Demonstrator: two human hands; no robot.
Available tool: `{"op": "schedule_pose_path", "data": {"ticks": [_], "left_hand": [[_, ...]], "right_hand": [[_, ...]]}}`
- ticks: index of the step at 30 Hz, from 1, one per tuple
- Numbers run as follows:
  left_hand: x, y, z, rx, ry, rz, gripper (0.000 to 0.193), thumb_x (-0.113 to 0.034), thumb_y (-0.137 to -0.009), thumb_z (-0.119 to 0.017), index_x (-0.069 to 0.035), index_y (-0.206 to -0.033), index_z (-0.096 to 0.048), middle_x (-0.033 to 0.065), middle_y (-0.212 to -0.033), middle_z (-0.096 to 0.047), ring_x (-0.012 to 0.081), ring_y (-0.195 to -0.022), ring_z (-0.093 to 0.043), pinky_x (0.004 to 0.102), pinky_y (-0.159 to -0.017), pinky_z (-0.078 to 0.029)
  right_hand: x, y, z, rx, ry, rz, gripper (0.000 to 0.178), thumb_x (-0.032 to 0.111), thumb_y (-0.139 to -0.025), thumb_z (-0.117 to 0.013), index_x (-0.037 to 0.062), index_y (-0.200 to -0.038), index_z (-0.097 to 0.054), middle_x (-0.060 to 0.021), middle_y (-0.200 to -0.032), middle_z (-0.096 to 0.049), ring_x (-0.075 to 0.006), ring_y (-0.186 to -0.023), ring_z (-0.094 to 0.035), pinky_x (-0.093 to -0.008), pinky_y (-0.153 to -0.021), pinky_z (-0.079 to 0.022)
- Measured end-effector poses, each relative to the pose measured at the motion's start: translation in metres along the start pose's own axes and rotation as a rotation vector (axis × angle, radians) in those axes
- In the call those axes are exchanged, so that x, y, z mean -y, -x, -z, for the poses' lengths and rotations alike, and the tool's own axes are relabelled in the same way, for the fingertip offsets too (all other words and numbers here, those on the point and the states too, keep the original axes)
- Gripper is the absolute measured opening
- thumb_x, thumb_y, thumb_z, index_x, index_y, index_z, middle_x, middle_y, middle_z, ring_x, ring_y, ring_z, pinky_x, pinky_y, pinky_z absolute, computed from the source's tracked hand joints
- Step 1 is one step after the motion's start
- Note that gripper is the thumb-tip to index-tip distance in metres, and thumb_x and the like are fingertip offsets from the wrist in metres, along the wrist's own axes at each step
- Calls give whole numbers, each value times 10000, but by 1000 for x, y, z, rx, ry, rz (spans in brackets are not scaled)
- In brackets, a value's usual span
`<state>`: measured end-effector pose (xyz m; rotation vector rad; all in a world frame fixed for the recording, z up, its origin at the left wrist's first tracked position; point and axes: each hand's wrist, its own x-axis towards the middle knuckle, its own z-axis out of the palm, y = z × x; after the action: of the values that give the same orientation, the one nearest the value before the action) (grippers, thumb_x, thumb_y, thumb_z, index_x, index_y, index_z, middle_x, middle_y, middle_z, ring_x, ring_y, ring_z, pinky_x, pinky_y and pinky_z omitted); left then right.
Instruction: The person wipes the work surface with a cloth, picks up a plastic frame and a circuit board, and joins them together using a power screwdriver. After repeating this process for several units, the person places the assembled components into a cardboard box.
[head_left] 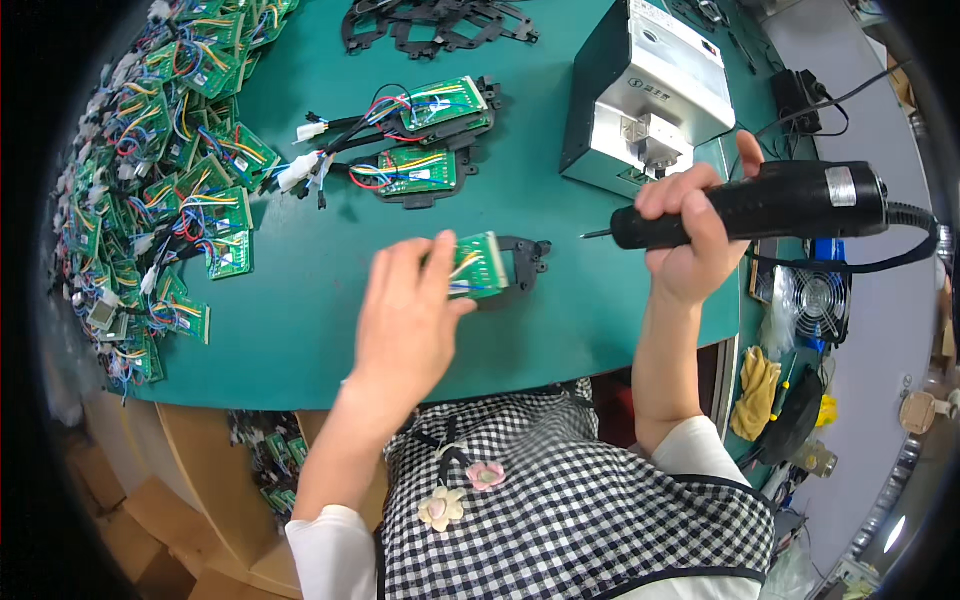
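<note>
My left hand (pixel 402 315) grips a green circuit board (pixel 486 266) by its left side, the fingers covering part of it and its coloured wires. Beneath and to the right of that board shows a black plastic bracket (pixel 527 263); whether the board is seated in it I cannot tell. My right hand (pixel 695 225) is wrapped round a black electric screwdriver (pixel 780 203), its thumb sticking up. The screwdriver's thin bit points left, above the table and apart from the board. Two more boards (pixel 445 103) with wires lie on black brackets farther back.
A big heap of wired green boards (pixel 180 150) covers the table's left side. Several loose black brackets (pixel 440 27) lie at the back. A silver and black box-shaped machine (pixel 650 90) stands back right. The screwdriver's cable (pixel 915 245) loops at the right, near yellow gloves (pixel 757 393).
</note>
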<state>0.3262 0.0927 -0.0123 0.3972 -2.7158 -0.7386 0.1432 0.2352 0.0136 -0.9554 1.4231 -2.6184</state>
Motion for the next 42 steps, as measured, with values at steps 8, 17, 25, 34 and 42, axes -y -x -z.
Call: {"op": "schedule_pose_path", "data": {"ticks": [8,17,25,34,42], "left_hand": [[-14,-18,-31,96,-19,-8,508,-11,-625,-713,58,-1101,-550,150,-1067,-503,307,-996,-483,385,-853,-406],[-14,-19,-39,127,-12,39,521,-23,-618,-713,59,-1106,-553,147,-1060,-495,312,-979,-480,386,-833,-421],[-14,-19,-38,161,-5,50,529,-39,-623,-716,49,-1117,-550,132,-1053,-489,300,-929,-477,374,-803,-423],[-10,-20,-40,141,14,40,534,-62,-623,-720,33,-1122,-554,119,-1040,-497,290,-904,-476,382,-793,-416],[-9,-20,-42,95,-49,-8,551,-119,-615,-723,23,-1120,-554,101,-1004,-505,270,-902,-482,376,-781,-411]], "right_hand": [[-18,15,-17,132,109,-119,796,62,-777,-566,40,-1394,-64,-89,-663,-507,-186,-568,-532,-343,-568,-472],[-30,18,-23,160,173,-207,871,39,-765,-595,94,-1412,-15,-85,-661,-511,-190,-573,-535,-346,-586,-474],[-30,23,-20,226,275,-144,844,47,-759,-616,108,-1394,-64,-82,-668,-512,-190,-568,-537,-355,-581,-474],[-33,22,-20,226,162,-196,820,40,-766,-613,114,-1384,-79,-87,-683,-514,-192,-567,-540,-346,-575,-473],[-48,8,-15,678,111,-101,721,-22,-664,-623,23,-1288,-265,-90,-628,-537,-188,-520,-548,-284,-496,-449]]}}
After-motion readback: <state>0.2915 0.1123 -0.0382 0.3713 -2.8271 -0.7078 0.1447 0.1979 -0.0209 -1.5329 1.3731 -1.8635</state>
